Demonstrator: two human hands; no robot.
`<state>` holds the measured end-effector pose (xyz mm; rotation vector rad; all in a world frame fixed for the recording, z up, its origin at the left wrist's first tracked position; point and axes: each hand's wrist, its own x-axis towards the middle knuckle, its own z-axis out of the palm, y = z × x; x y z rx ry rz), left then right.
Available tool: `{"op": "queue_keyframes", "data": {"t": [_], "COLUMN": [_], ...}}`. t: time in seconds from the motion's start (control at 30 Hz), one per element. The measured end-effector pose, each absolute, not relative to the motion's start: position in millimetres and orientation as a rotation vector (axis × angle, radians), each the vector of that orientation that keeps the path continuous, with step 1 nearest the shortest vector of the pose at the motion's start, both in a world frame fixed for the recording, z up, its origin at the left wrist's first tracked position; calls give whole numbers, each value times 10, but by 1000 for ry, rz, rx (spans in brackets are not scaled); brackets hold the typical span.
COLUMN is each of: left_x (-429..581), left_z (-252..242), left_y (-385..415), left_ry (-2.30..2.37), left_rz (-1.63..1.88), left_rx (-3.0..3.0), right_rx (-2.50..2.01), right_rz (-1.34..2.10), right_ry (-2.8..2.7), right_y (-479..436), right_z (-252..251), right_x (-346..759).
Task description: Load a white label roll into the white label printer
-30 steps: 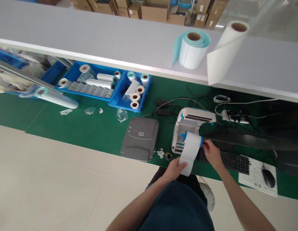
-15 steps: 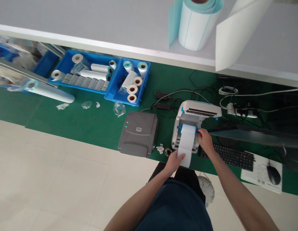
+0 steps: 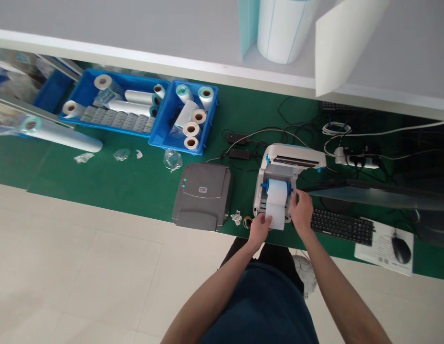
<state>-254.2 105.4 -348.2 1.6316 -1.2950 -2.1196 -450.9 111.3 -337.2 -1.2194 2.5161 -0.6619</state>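
Note:
A white label printer [image 3: 292, 161] with its lid raised stands on the green mat at the table's front edge. A white label roll [image 3: 277, 195] on a blue holder sits inside its open bay, with a strip of paper hanging out toward me. My left hand [image 3: 259, 228] pinches the lower left corner of that strip. My right hand [image 3: 301, 210] rests against the roll's right end, by the blue holder.
A closed grey printer [image 3: 204, 193] stands left of the white one, with paper scraps [image 3: 237, 217] and a small tape ring [image 3: 247, 221] between them. Two blue bins [image 3: 159, 125] hold several rolls. A keyboard [image 3: 342, 227], mouse [image 3: 400, 249], cables and a power strip [image 3: 356, 159] lie to the right. An overhead shelf [image 3: 136, 38] carries large rolls.
The roll went from in front of the printer down into its open bay. Both hands followed it in, and the hanging strip looks shorter. The camera tilted downward.

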Motion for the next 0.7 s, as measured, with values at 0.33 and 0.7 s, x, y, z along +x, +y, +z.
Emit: {"op": "queue_keyframes", "data": {"t": [0.33, 0.7], "left_x": [-2462, -2630], "left_z": [-3325, -3664], "left_y": [766, 427], "left_ry": [-1799, -1880], "left_rz": [-1498, -1393], "left_rx": [1837, 1900], "right_rx": [-642, -496], "right_rz": [-558, -391], "right_ry": [2636, 2415], "right_y": [1677, 1475], "right_z": [-3464, -3652], "right_x": [-4143, -4291]}}
